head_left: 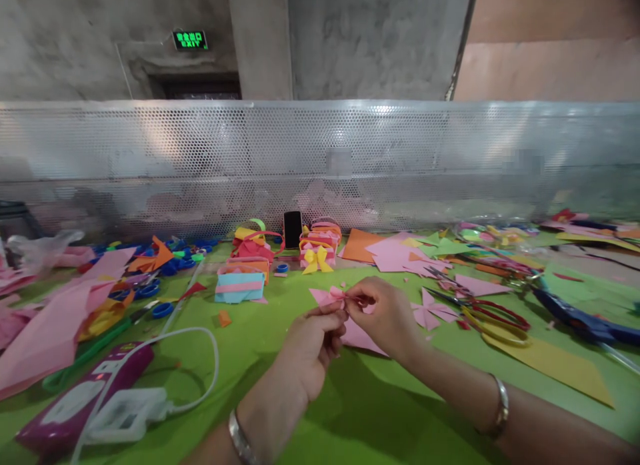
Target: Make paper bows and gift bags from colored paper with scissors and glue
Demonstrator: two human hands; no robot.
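Between my two hands is a small pink folded paper bow (325,296), held just above the green table. My left hand (313,342) pinches it from below, thumb on top and the other fingers curled. My right hand (383,315) has its thumb and fingertips pressed together at the bow's right side. Pink paper (363,337) lies under the right hand. Just right of that hand rests another pink folded paper piece (434,310). Beyond my hands stand small paper bags, one with a yellow bow (318,259), another light blue with a pink band (240,287).
Scissors with red and yellow handles (500,325) and a blue glue gun (575,318) lie at right. A purple power strip (85,405) with a white charger (127,415) and cable is at left. A phone (293,229) stands before the perforated metal screen (280,158).
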